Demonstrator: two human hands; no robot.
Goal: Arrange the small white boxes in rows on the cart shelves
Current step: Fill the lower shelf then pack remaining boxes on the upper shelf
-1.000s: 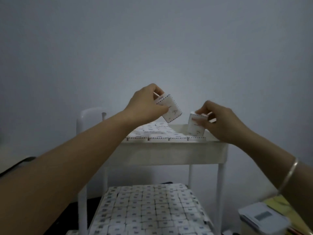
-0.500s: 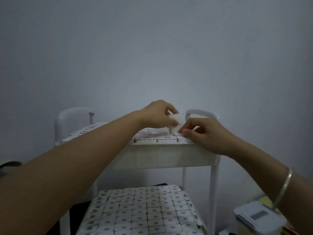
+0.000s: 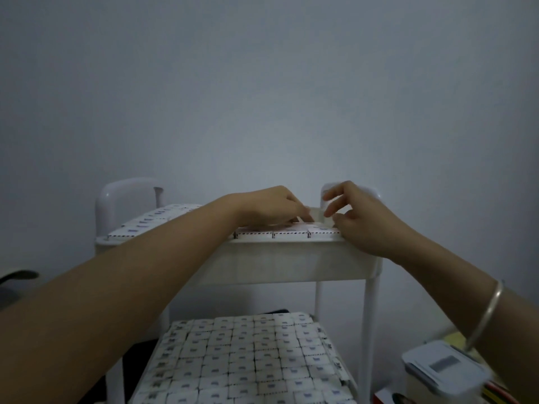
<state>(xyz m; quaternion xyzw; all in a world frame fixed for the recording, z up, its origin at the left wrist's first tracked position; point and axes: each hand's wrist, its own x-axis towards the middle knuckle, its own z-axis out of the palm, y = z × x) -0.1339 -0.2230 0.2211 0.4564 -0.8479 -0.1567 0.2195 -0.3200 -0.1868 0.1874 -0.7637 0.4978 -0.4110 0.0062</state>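
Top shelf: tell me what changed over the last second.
The left hand and right hand, each holding a box aloft before, came down to the top shelf; now they meet at one small white box near its right end. The lower shelf's boxes stayed put.

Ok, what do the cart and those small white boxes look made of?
Cart: probably white plastic, smooth, matte, judging by its rounded moulded handles and thick tray wall. Small white boxes: seemingly thin cardboard, matte with printed dashed borders; the dim light leaves it open.
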